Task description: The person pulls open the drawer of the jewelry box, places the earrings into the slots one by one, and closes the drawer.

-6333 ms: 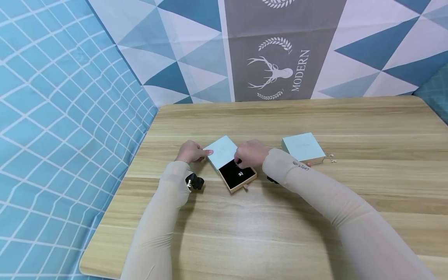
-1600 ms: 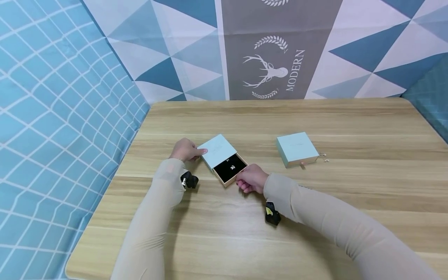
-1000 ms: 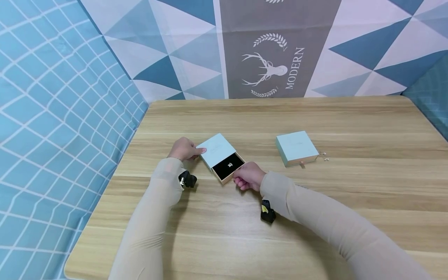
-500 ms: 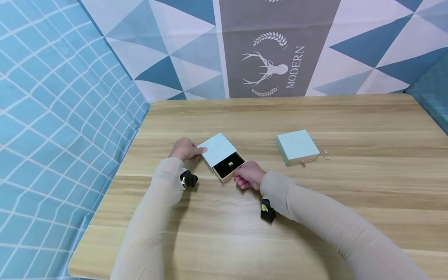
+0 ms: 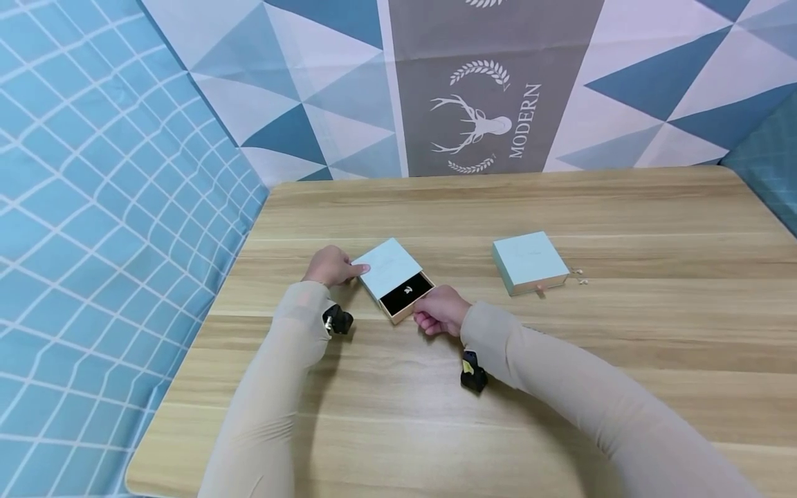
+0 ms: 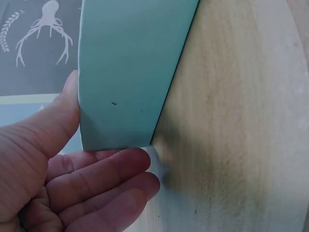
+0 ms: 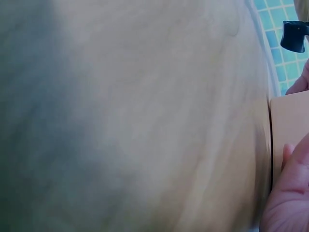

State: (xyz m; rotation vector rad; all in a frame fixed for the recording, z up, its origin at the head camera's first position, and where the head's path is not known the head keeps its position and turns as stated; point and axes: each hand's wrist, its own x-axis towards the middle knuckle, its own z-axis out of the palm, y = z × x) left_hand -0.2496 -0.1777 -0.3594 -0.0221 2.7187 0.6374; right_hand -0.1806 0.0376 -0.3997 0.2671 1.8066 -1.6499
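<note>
A pale blue jewelry box (image 5: 387, 266) lies at an angle on the table, its drawer (image 5: 403, 317) partly out. One small silvery earring (image 5: 408, 290) shows on the drawer's black lining. My left hand (image 5: 330, 265) grips the box's left corner, thumb on the top face; in the left wrist view the fingers of that hand (image 6: 96, 179) curl under the end of the box's side (image 6: 130, 72). At the drawer's front, my right hand (image 5: 441, 311) has its fingers curled and holds the drawer edge. The right wrist view shows only part of that hand (image 7: 292, 193) against the peach front panel (image 7: 292, 116).
A second pale blue box (image 5: 531, 261), shut, with a pink pull tab (image 5: 540, 292), sits farther right. Small earrings (image 5: 582, 281) lie beside it. Black wrist cameras (image 5: 338, 320) hang below the wrists. A patterned cloth backs the table.
My right hand has gone from over the black lining to the drawer's front. The drawer has slid farther into the box, covering one of two earrings. My left hand keeps its grip.
</note>
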